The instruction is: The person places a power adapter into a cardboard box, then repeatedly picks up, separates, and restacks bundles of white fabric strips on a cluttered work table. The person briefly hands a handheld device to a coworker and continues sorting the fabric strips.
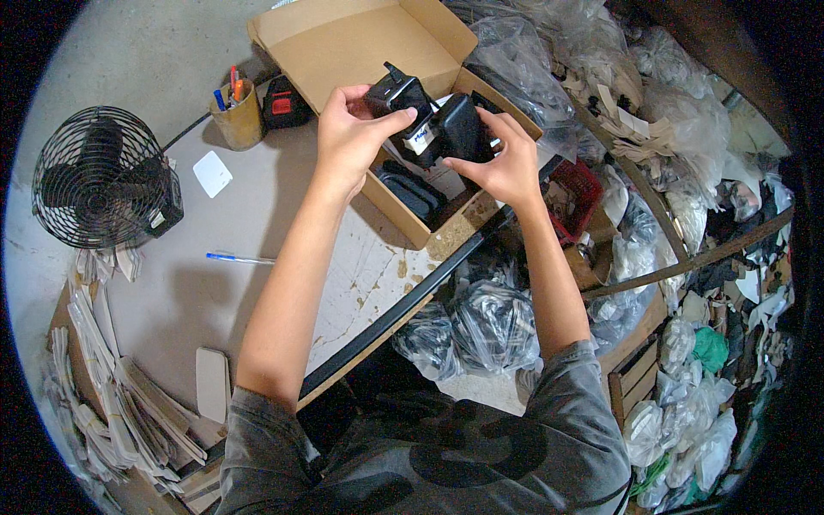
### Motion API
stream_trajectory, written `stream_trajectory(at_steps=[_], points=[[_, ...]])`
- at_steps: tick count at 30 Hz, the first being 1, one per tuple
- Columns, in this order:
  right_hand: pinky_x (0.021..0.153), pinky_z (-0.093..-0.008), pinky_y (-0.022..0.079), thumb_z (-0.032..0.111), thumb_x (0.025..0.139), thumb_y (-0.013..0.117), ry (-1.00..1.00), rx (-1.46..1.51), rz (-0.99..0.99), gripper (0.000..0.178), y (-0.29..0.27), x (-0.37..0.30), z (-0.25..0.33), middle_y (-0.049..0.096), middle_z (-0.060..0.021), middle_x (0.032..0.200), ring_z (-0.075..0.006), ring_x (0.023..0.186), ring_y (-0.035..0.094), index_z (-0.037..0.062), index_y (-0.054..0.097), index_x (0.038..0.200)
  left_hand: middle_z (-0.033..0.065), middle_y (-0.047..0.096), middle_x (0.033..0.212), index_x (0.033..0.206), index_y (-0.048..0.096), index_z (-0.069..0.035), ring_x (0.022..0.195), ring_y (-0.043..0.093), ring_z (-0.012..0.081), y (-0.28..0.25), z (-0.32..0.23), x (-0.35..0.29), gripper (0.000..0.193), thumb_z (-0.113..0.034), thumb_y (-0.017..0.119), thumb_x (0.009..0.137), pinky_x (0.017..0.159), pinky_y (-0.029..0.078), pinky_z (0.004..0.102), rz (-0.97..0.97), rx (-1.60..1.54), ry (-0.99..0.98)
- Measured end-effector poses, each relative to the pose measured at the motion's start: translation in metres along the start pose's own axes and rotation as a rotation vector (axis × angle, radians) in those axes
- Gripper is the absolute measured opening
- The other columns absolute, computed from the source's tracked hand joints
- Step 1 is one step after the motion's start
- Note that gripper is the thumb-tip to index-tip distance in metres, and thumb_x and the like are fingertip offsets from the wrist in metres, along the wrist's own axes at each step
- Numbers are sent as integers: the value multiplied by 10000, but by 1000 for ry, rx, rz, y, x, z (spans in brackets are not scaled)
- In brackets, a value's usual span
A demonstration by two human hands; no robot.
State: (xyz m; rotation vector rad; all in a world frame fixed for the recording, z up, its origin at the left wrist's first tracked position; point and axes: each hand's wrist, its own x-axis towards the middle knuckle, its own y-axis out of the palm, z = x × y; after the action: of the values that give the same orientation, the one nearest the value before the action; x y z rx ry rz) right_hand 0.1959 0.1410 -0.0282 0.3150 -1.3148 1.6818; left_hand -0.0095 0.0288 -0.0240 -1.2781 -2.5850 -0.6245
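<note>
Both my hands are raised over an open cardboard box (403, 225). My left hand (348, 142) grips a black boxy device (395, 93) with a small tab sticking up from its top; thumb and fingers press on its sides. My right hand (508, 159) is closed around a smooth, rounded black case (460, 127) just beside it. A white label (421, 137) with handwriting shows between the two; I cannot tell which one it is stuck to. Inside the cardboard box lies another black item (412, 190), and more dark things are partly hidden behind my hands.
A black fan (99, 176), a pen cup (236, 116), a black-and-red object (283, 103), a white card (212, 174) and a blue pen (240, 258) are on the table. Cardboard strips (120, 386) lie at the left. Plastic bags (498, 326) and a red crate (577, 197) crowd the right.
</note>
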Motion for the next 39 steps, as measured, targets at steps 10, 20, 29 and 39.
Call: stream_trajectory(at_steps=[10, 20, 29, 39], points=[[871, -460, 580, 536, 609, 912, 158, -267, 109, 798, 1, 15, 1, 736, -176, 1096, -372, 1009, 719, 7, 728, 1178, 163, 734, 1089, 1292, 565, 89, 971, 713, 187, -4, 12, 4, 604, -129, 870, 818, 862, 566, 306, -34, 207, -100], [847, -489, 600, 548, 678, 859, 324, -393, 418, 614, 7, 31, 4, 765, -204, 1005, -374, 970, 745, 46, 774, 1022, 171, 747, 857, 1169, 658, 44, 791, 737, 236, 0, 9, -1, 567, -387, 840, 848, 742, 569, 359, -141, 852, 74], [844, -509, 608, 544, 740, 811, 303, -438, 481, 530, 13, 29, -2, 767, -200, 1006, -375, 953, 750, 111, 790, 1045, 284, 726, 876, 983, 720, 56, 863, 729, 433, 3, 7, -3, 468, -400, 767, 889, 803, 572, 481, -17, 1146, 77], [787, -384, 587, 208, 972, 663, 91, -176, 137, 243, 6, 13, -32, 776, -176, 960, -300, 885, 765, 18, 755, 1093, 271, 715, 794, 794, 763, 33, 798, 728, 429, 18, -3, -10, 469, -388, 653, 969, 784, 587, 492, 149, 1414, 108]])
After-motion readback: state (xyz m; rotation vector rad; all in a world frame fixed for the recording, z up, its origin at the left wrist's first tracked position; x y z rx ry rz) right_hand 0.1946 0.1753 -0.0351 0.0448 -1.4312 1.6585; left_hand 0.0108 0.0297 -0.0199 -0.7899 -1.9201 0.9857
